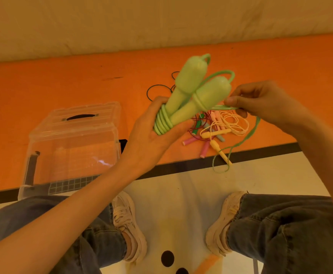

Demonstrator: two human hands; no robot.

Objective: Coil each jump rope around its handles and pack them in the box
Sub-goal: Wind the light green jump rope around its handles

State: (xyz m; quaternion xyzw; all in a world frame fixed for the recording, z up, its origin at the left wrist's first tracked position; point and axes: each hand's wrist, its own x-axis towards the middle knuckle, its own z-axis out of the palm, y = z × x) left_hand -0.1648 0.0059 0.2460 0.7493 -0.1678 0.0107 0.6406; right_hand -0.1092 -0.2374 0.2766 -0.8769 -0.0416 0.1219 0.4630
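My left hand (pixel 151 131) grips the narrow ends of two green jump-rope handles (pixel 197 89), which point up and to the right. Several turns of green cord (pixel 162 120) wrap the handles by my fingers, and another turn circles the right handle higher up. My right hand (pixel 260 101) pinches the green cord just right of the handles. The loose rest of that cord (pixel 238 144) hangs down past the mat's edge. A clear plastic box (pixel 72 147) with a black-handled lid stands on the orange mat at the left.
A pile of other jump ropes (pixel 215 131) with pink, yellow and green handles lies on the orange mat (pixel 43 91) under my hands. A thin dark cord (pixel 157 89) loops behind them. My knees and shoes are on the pale floor (pixel 181 194) below.
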